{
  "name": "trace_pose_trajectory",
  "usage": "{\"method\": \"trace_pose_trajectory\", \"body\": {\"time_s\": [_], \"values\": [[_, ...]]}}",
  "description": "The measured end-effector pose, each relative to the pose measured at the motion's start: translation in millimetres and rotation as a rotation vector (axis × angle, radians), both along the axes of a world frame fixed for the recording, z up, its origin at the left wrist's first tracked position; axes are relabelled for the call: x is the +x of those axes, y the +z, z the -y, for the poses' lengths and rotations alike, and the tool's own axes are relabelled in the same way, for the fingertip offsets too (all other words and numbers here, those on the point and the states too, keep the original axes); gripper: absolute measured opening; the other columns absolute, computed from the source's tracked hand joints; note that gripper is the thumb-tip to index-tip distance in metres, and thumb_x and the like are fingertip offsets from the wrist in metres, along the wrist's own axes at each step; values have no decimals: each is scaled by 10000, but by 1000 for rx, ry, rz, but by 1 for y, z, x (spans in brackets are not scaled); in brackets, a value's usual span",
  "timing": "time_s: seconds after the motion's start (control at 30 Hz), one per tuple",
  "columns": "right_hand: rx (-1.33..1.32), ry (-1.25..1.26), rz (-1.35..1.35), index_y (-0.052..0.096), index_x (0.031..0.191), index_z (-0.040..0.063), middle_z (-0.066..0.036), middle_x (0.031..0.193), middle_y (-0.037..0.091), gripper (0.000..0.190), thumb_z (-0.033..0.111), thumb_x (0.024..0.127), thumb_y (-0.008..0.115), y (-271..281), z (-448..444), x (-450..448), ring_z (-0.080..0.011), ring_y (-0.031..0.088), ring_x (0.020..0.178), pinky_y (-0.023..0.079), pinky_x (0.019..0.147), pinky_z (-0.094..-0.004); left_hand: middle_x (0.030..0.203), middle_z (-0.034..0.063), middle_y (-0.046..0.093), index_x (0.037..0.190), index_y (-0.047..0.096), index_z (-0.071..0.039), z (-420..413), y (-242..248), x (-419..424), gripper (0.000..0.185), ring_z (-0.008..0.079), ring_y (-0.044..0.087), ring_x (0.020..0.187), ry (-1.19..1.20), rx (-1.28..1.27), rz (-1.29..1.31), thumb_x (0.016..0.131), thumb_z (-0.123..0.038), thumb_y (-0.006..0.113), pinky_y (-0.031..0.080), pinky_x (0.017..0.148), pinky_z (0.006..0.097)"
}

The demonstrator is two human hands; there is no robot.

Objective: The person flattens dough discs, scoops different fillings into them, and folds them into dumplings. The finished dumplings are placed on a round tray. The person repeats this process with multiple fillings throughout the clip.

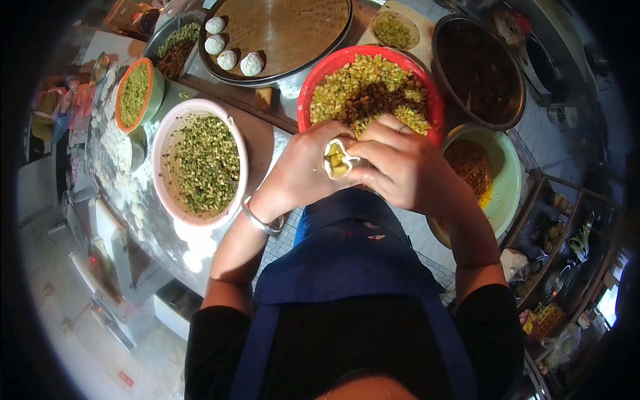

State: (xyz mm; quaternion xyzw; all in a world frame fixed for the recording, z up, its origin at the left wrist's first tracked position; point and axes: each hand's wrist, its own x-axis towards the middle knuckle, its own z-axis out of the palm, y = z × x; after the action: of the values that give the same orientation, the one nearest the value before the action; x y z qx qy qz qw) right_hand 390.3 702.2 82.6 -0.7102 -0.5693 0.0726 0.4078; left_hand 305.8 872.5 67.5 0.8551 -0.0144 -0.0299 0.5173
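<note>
A dough wrapper (327,159) with yellow-green filling showing in its open top sits between my hands, above the near edge of a red basin (303,95). My left hand (305,167) cups it from the left and below. The fingers of my right hand (400,160) pinch its right rim. Chopped yellow-green vegetable with a dark brown heap (377,99) fills the basin. Several closed, pleated buns (251,64) rest on the left part of a large round tray (280,35) beyond.
A pink-white basin (156,155) of chopped greens and an orange-rimmed bowl (149,75) stand left, near floured dough pieces (137,210). To the right are a large dark pan (517,100) and a pale green basin (507,185) with orange shreds. A person's hand (172,6) shows at the top left.
</note>
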Motion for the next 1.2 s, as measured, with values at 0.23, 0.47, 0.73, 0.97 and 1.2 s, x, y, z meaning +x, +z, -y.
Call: {"method": "trace_pose_trajectory", "body": {"time_s": [0.23, 0.47, 0.73, 0.97, 1.2], "values": [[95, -167, 26, 576, 834, -11, -124, 797, 547, 149, -17, 700, 642, 5, -3, -2, -284, 531, 766, 449, 657, -362, 966, 83, 603, 1093, 494, -2, 3, -3, -6, 576, 136, 587, 882, 101, -264, -15, 629, -107, 818, 491, 760, 285], [52, -50, -121, 581, 828, -19, -125, 803, 548, 119, 15, 743, 657, 6, -5, 6, -287, 533, 781, 455, 674, -358, 925, 49, 591, 1058, 527, -29, 3, -11, -9, 531, 109, 568, 866, 35, -226, -56, 612, -72, 811, 468, 772, 255], [61, -112, 106, 576, 771, -12, -106, 764, 547, 128, -1, 682, 667, -2, -5, -4, -269, 537, 739, 463, 653, -338, 953, 87, 599, 1143, 492, -7, 2, -19, -6, 605, 151, 589, 880, 52, -271, -153, 644, -124, 814, 481, 772, 269], [149, -220, 24, 578, 773, -4, -108, 766, 547, 111, -26, 688, 646, -3, -6, 0, -277, 531, 732, 451, 643, -365, 1180, 98, 541, 1259, 430, 11, 6, -12, -7, 477, 174, 534, 1087, 194, -1426, -448, 888, -273, 528, 414, 954, 315], [168, -204, -28, 592, 762, -2, -112, 738, 569, 79, -25, 704, 641, -4, -9, 4, -277, 535, 685, 441, 606, -351, 1098, 80, 546, 1225, 449, -7, 4, -19, -8, 407, 169, 523, 1071, 184, -891, -321, 866, -192, 496, 404, 933, 270]]}}
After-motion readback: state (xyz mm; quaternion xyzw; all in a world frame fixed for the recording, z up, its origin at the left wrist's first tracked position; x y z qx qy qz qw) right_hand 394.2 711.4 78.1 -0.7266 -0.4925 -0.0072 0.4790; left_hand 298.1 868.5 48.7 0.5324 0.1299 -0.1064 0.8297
